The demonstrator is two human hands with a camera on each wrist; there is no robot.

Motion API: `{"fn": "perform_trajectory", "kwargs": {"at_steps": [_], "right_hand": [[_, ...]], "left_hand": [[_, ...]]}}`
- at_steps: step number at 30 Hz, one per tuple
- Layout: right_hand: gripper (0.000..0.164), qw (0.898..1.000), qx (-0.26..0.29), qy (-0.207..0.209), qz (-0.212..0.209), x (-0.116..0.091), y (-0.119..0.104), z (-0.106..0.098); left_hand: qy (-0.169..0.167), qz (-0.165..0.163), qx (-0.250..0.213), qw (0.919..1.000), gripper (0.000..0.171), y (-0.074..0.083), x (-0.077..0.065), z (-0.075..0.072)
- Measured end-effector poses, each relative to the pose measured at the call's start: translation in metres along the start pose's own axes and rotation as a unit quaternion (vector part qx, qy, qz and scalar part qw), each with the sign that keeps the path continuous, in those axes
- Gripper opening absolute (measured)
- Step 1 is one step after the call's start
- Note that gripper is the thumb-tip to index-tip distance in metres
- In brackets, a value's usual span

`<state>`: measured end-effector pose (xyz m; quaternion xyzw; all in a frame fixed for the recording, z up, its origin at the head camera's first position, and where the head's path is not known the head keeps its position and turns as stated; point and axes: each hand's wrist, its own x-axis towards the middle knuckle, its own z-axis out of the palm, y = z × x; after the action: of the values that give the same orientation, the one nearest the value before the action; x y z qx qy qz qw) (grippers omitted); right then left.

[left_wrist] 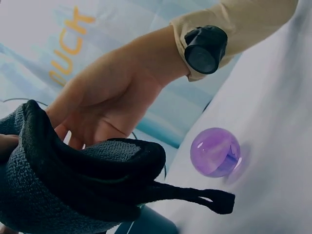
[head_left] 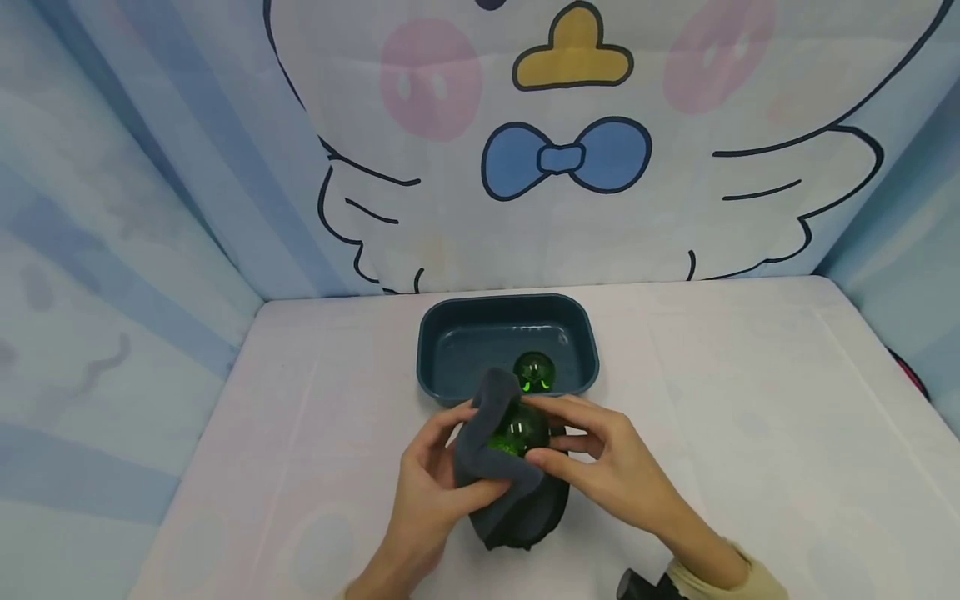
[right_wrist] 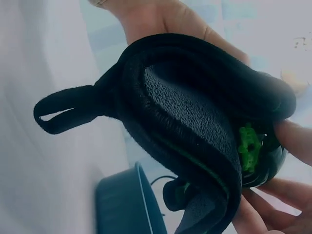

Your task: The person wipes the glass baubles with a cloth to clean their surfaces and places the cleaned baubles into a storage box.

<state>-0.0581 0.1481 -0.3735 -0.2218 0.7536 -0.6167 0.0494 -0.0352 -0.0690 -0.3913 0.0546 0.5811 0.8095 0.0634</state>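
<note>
My left hand (head_left: pixel 442 492) grips a dark grey terry cloth (head_left: pixel 502 500) with black edging and a hanging loop, folded like a pouch. Inside its fold sits a clear green ball (head_left: pixel 527 428), partly hidden by the fabric. My right hand (head_left: pixel 611 458) pinches that ball between thumb and fingers at the cloth's opening. Green pieces inside the ball show in the right wrist view, where the right fingers (right_wrist: pixel 292 195) touch its far side. A second green ball (head_left: pixel 535 372) rests in the dark teal tray (head_left: pixel 431 358) just beyond my hands.
A purple ball (left_wrist: pixel 215 152) lies on the white-covered table (left_wrist: pixel 282 161) in the left wrist view. A printed fabric backdrop (head_left: pixel 450 233) rises behind the table, with fabric walls at both sides. A black wrist camera (left_wrist: pixel 205 51) is strapped at the right sleeve.
</note>
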Motion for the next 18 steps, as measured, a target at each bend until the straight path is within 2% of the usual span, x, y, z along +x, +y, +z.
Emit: {"fn": "perform_trajectory", "kwargs": {"at_steps": [18], "right_hand": [[0.040,0.999,-0.019,0.006,0.042,-0.0002,-0.0054,-0.0009]], "left_hand": [[0.004,-0.003,0.001,1.0000,0.067,0.0031,-0.0032,0.0000]]}}
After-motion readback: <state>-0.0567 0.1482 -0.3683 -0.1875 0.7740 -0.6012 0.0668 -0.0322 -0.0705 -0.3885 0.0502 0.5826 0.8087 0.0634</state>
